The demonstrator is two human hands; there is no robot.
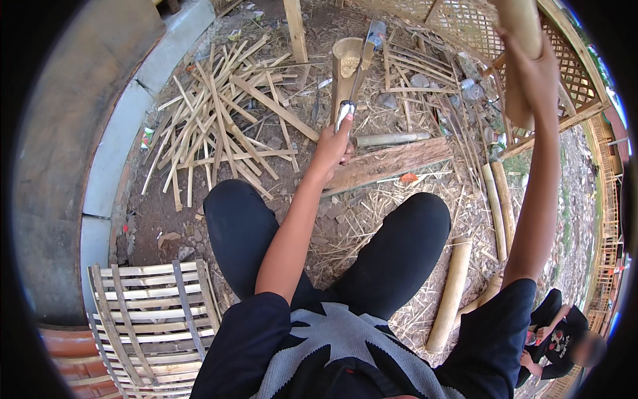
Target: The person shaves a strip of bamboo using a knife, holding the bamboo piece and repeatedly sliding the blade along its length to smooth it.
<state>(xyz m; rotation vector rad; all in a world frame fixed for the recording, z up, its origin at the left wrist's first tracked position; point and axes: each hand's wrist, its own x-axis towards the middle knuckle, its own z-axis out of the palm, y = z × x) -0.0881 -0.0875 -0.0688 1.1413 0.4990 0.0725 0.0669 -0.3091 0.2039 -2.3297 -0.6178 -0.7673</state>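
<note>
My left hand [332, 147] is closed around the handle of a long-bladed knife [361, 70], whose blade points away from me. The blade lies over the right side of an upright bamboo piece [343, 90] with a hollow top; I cannot tell whether it has cut into it. Raised at the upper right, my right hand [537, 74] grips a thick, pale bamboo or wooden length [518, 30], well apart from the knife. Below the left hand lies a rough wooden plank [392, 163], with a short bamboo piece [392, 139] just beyond it.
Thin bamboo strips [222, 110] lie heaped at the left. A slatted bamboo panel [156, 319] is at lower left, beside a low concrete edge [109, 179]. Bamboo poles [450, 296] lie at the right. Another person [558, 342] sits at lower right. A lattice panel [458, 26] stands beyond.
</note>
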